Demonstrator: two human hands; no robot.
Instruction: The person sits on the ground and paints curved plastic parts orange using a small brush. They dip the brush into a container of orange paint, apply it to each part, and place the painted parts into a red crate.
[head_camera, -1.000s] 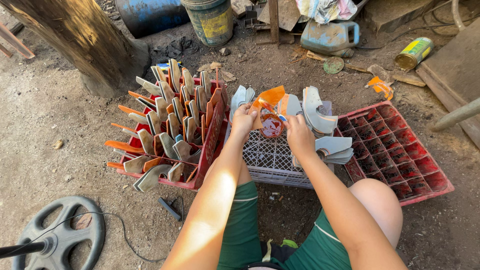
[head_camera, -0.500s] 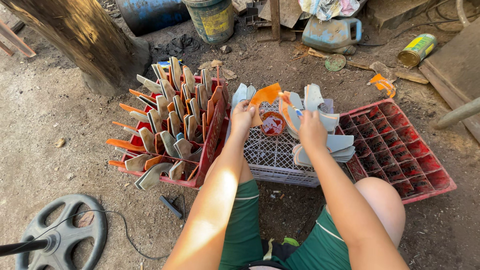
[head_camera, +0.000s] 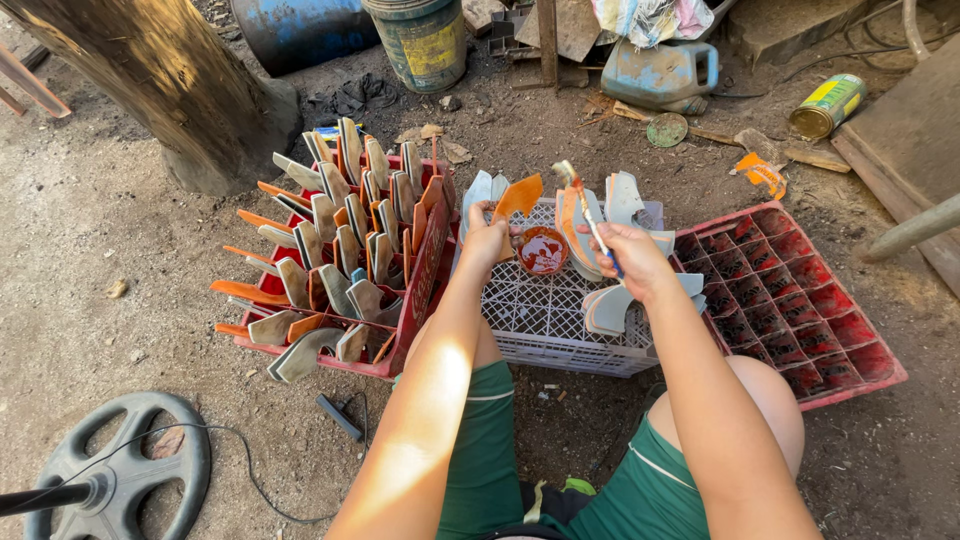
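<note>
Head view: I note the left hand (head_camera: 487, 240) closed on an orange blade (head_camera: 518, 197) above the white crate (head_camera: 545, 320); right hand (head_camera: 632, 257) grips a brush (head_camera: 583, 205), apparently paint-tipped, beside the paint bowl (head_camera: 543, 250).

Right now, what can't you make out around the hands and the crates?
Head view only:
- Left hand: its grip on the orange piece is hidden behind the hand.
- Right hand: the brush handle is covered by fingers.
- Small bowl: contents too small to tell.
- Red crate: piece bases hidden in compartments.
</note>
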